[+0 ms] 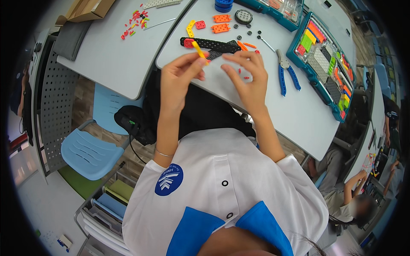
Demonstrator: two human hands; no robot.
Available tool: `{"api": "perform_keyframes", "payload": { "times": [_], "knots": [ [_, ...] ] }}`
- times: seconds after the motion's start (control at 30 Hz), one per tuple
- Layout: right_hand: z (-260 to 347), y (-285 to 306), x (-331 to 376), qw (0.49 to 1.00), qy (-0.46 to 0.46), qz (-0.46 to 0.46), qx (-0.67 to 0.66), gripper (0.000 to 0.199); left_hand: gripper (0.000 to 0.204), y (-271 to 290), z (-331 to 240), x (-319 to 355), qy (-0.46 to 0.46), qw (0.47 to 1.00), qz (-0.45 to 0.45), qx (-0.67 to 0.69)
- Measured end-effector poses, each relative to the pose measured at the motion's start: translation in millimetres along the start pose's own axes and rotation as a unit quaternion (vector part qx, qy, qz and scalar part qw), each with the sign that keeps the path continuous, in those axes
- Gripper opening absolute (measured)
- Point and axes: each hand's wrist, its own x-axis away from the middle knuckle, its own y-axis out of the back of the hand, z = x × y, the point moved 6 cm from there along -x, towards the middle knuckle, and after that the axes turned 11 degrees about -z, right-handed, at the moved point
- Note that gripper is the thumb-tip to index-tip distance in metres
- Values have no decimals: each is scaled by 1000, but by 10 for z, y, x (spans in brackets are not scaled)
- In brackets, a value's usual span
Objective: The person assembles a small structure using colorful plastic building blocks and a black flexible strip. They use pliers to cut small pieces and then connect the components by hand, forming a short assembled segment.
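Observation:
A narrow yellow plastic building piece (199, 50) is pinched between the thumb and fingers of my left hand (176, 79), raised over the table's near edge. Some red shows beside the piece, though I cannot make out whether it is joined to it. My right hand (251, 79) is held up opposite, thumb and fingers curved but apart, with nothing visible between them. Behind both hands lies a black perforated beam (213, 45) with a red part (188, 43) at its left end. A dark grey perforated plate (215, 55) sits under it, partly hidden by my fingers.
Around the beam lie a yellow angled piece (190, 28), orange plates (221, 28), a wheel (243, 17), and blue-handled pliers (285, 70). A teal parts case (318, 64) stands at the right. Small red and green pins (137, 19) are scattered on the left table.

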Motion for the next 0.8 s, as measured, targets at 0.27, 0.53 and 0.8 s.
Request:
{"api": "perform_keyframes", "payload": {
  "times": [0.27,0.53,0.8],
  "knots": [
    [-331,-206,-136,973,13,30,229,27,23,431,-175,-331,-181,923,-170,-293],
    [-319,-115,-169,996,-73,13,42,20,31,529,51,-520,-118,969,-152,-156],
    [-288,-84,-158,996,-90,0,18,21,31,551,87,-526,-109,969,-154,-162]
  ]
}}
